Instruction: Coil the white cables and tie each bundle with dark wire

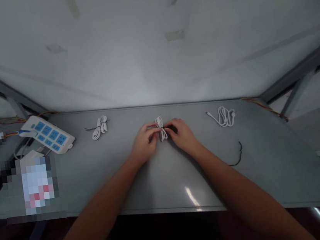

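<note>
Pinching cable bundle [164,135] between them, left hand [144,143] on loops [159,121], right hand [184,134] on tie [163,127]

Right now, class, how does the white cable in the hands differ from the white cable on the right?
The held cable is in the left hand; the right cable lies untouched on the table. The held cable is gathered into a narrow bundle; the right cable spreads in loose loops, one end sticking out. Both are white.

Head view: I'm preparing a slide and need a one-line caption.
Left hand holds a looped white cable, right hand pinches its dark tie; a tied cable and an untied cable lie either side.
</note>
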Tool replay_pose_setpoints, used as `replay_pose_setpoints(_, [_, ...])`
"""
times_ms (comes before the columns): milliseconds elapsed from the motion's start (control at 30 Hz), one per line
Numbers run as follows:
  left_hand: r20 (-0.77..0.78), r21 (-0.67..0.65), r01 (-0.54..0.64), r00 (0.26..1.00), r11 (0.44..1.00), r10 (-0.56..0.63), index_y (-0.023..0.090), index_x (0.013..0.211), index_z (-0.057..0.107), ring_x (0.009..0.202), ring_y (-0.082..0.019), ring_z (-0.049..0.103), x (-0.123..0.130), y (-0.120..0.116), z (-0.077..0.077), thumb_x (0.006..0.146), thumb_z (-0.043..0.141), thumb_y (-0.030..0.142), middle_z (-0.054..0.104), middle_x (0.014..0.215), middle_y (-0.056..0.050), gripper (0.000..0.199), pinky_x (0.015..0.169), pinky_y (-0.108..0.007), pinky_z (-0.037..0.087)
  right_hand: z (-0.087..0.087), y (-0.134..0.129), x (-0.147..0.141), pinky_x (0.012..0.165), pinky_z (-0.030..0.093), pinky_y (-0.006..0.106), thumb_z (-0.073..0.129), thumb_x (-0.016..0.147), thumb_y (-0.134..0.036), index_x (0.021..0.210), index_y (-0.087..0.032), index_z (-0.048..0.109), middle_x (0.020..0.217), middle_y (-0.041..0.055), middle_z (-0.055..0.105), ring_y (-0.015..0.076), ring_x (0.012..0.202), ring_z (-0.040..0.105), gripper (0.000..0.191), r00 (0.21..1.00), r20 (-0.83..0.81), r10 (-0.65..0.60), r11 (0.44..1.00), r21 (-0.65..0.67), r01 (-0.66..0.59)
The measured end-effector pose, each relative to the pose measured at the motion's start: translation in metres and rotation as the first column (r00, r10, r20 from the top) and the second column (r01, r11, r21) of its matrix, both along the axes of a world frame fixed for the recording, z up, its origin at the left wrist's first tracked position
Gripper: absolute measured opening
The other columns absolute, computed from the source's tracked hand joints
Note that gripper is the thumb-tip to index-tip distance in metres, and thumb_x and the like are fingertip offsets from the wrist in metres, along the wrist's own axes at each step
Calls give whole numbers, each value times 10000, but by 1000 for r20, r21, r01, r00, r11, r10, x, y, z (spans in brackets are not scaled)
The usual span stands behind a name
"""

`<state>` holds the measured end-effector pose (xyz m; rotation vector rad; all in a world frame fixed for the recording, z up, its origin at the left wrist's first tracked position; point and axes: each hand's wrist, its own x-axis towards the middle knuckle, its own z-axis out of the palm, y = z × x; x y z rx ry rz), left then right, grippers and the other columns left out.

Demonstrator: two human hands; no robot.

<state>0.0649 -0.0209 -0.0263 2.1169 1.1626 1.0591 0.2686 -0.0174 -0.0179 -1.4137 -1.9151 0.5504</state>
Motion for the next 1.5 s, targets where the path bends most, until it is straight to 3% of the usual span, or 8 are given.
replay_pose_setpoints(67, [-109,32,-24,994,999,28,220,1282,684,1237,-224,642,-4,3,-1,970,513,153,643,1344,-116,362,1103,-424,526,-2,3,9,1114,428,513,549,943,-362,1374,-119,601,1384,214,639,340,1281,573,497,988,154,15,999,49,-22])
replay_pose_setpoints(133, [-254,54,-85,962,995,96,187,1376,619,1353,-260,571,-10,5,-1,985,513,222,621,1411,-138,406,1192,-461,445,-2,3,21,1214,324,544,539,950,-387,1547,-66,421,1583,241,467,369,1467,425,688,949,314,44,999,-2,-45])
replay_pose_setpoints(267, [-530,78,-157,830,984,175,123,1490,517,1505,-349,407,-20,2,-2,1004,505,368,476,1587,-189,544,1256,-531,328,-1,-2,37,1281,198,555,486,985,-512,1628,-82,308,1709,203,270,368,1591,221,794,827,547,132,986,-160,-51])
replay_pose_setpoints(367, [-611,76,-154,773,985,168,117,1531,479,1527,-366,370,-21,0,-2,1012,482,411,424,1628,-191,596,1265,-529,305,0,-5,36,1287,171,561,411,1013,-590,1638,-113,316,1728,177,228,368,1600,192,792,789,604,115,988,-151,-29])
replay_pose_setpoints(767, [-633,83,-175,751,981,188,158,1568,446,1552,-368,331,-19,0,-3,1030,444,472,387,1658,-186,623,1268,-572,268,-8,-8,23,1278,168,590,343,1039,-579,1616,-128,383,1709,187,280,373,1582,249,733,784,621,-2,1000,-17,16])
replay_pose_setpoints(967, [-598,90,-172,778,981,192,170,1553,464,1544,-372,348,-20,1,-5,1021,463,469,401,1651,-186,610,1263,-583,266,-9,-7,24,1280,207,557,348,1032,-589,1604,-116,399,1703,184,297,370,1580,258,745,805,593,10,1000,-15,-2])
replay_pose_setpoints(1500, [-624,94,-164,759,982,186,150,1552,465,1537,-386,351,-20,1,-3,1017,470,475,404,1644,-197,626,1258,-582,274,-7,-7,24,1287,207,535,376,1036,-581,1597,-108,415,1700,189,302,363,1579,264,735,804,595,12,1000,-20,0])
